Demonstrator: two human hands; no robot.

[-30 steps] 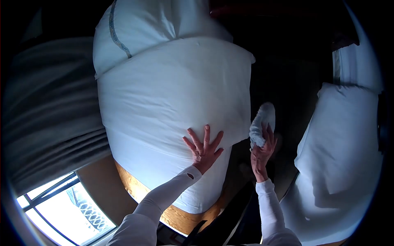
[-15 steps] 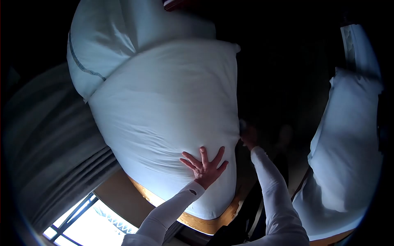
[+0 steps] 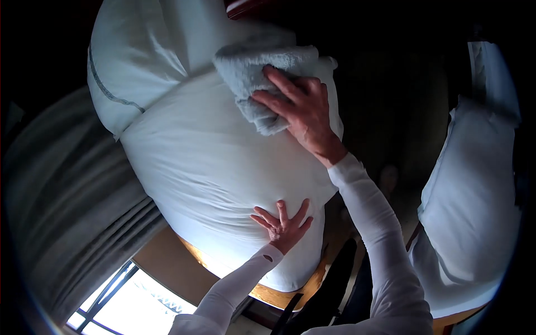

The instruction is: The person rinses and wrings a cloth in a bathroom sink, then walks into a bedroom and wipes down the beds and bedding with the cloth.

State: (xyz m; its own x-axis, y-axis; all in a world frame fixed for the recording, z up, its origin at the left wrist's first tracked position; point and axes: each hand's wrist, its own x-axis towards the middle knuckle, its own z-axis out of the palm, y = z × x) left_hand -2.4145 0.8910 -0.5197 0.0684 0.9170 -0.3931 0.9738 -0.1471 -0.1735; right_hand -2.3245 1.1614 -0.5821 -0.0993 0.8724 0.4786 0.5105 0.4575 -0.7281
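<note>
My left hand (image 3: 283, 228) lies flat with fingers spread on the white bedding (image 3: 223, 162) of the near bed, close to its lower right edge. Higher up, my right hand (image 3: 306, 114) grips a fluffy light-grey cloth (image 3: 251, 72) over the far part of the same bedding. Its fingers press into the cloth, which fans out beyond them to the left. Shallow wrinkles run through the bedding left of my left hand.
A white pillow (image 3: 131, 56) with a grey stripe is at the upper left. Grey curtains (image 3: 78, 206) hang beside a bright window (image 3: 134, 304). A second white-covered bed (image 3: 469, 212) stands on the right, past a dark gap. A wooden bed edge (image 3: 268, 296) shows below.
My right hand has come up from beside the bed's right edge onto the bedding, bringing the grey cloth into clear view. My left hand stays spread in nearly the same place.
</note>
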